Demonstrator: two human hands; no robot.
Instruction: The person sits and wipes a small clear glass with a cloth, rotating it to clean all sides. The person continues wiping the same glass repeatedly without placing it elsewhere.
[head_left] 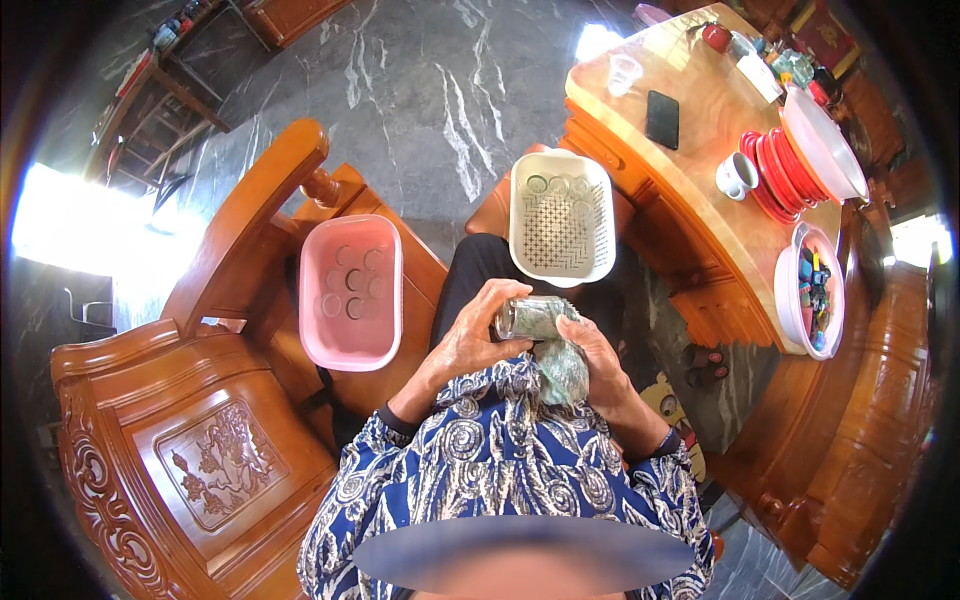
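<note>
My left hand [470,335] grips a small clear glass cup [528,316], held sideways in front of my lap. My right hand [598,358] presses a green cloth [563,368] against the cup's open end, and the cloth hangs down below it. Just beyond my hands a white perforated basket [560,215] rests on my knees with three glasses along its far wall. To my left a pink tub [350,292] holding several glasses sits on a wooden chair seat.
A carved wooden chair [200,420] stands at my left. At the right, a wooden table [700,130] carries a phone, a plastic cup, a white mug [735,175], stacked red plates [775,175], a pink basin and a bowl of small coloured items [812,290]. Marble floor lies beyond.
</note>
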